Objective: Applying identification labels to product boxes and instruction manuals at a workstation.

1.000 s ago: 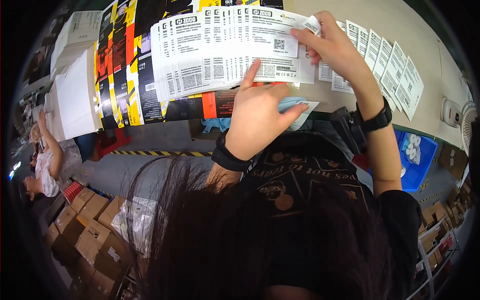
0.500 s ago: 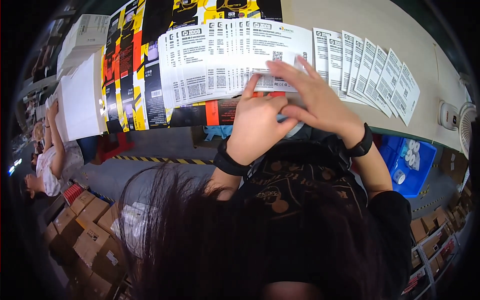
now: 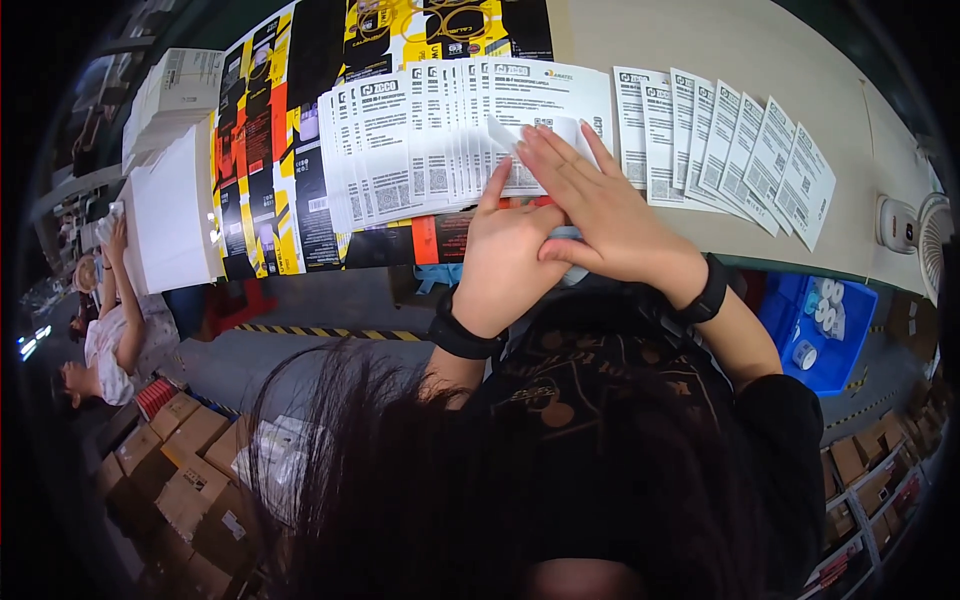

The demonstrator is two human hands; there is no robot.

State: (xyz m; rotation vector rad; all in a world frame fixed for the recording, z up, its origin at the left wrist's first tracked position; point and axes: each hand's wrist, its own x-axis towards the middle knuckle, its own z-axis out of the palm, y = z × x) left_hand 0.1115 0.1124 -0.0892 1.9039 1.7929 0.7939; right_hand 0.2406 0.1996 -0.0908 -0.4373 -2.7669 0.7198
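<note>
The right grip [image 3: 628, 218] has moved in beside the left grip [image 3: 505, 258].

White printed sheets [image 3: 440, 140] lie overlapping, the topmost sheet [image 3: 555, 95] partly folded

A factory packing workshop is indicated; long worktable [image 3: 700, 40] lined with fanned printed leaflets [image 3: 440, 130]; white paper stacks [image 3: 180, 95] piled at its far left; a co-worker [image 3: 120, 350] seen at left; brown cartons [image 3: 195, 490] heaped near left; floor [image 3: 335, 295] marked with yellow-black hazard tape [image 3: 330, 331]; blue plastic bin [image 3: 840, 340] set at right; metal shelving [image 3: 868, 525], loaded with boxes [image 3: 848, 455], seen near right.
</note>
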